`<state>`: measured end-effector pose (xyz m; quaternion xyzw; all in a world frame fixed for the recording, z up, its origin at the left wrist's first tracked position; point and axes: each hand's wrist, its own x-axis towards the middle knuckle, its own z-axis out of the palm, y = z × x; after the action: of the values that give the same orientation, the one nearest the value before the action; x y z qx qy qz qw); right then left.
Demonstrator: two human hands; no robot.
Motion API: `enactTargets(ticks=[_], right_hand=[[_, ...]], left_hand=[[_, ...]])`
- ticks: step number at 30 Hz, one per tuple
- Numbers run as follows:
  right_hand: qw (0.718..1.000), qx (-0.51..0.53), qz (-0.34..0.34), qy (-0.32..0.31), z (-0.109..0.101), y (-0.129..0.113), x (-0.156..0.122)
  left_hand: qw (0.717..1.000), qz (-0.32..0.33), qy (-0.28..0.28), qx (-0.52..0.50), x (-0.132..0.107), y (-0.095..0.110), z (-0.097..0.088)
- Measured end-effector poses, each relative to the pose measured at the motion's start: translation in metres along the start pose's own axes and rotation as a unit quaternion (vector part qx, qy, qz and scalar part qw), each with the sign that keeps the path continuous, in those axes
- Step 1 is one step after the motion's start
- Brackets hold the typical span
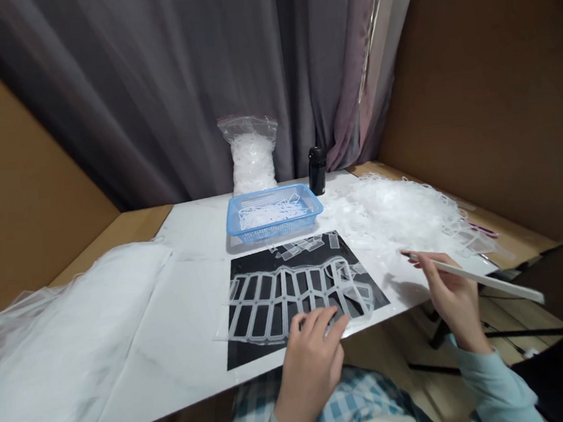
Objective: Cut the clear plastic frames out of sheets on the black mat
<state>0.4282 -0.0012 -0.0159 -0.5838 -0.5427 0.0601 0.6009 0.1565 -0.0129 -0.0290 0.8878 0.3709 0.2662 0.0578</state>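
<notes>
My left hand (313,359) lies palm down at the near edge of a translucent plastic sheet of rectangular frames (284,291), its fingertips resting on it and slightly apart. The sheet lies on a black mat (249,355) and overhangs its left side. Off to the right, above the table edge, my right hand (454,293) is closed around a long thin white-handled tool (494,278) with a dark tip pointing left; its exact kind is unclear. Small clear plastic pieces (305,245) lie loose at the mat's far edge.
A blue basket (276,230) holds white plastic loops. Behind it stand a filled zip bag (252,157) and a black bottle (317,170). Loose loops heap on the right (402,208); stacked translucent sheets (72,327) cover the left. Cardboard walls (491,101) flank the table.
</notes>
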Motion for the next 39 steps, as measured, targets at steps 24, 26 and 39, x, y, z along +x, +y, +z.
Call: enactTargets(ticks=[24, 26, 39], right_hand=[[0.911, 0.028, -0.118, -0.395, 0.040, -0.029, -0.021], [0.920, 0.011, -0.122, -0.372, 0.040, -0.027, -0.022], [0.913, 0.057, -0.084, -0.396, 0.047, -0.037, -0.036]], left_hand=[[0.996, 0.055, 0.021, 0.073, -0.009, -0.020, -0.010], [0.996, 0.032, -0.007, 0.087, -0.008, -0.020, -0.010], [0.994, 0.033, 0.006, 0.107, -0.010, -0.018, -0.010]])
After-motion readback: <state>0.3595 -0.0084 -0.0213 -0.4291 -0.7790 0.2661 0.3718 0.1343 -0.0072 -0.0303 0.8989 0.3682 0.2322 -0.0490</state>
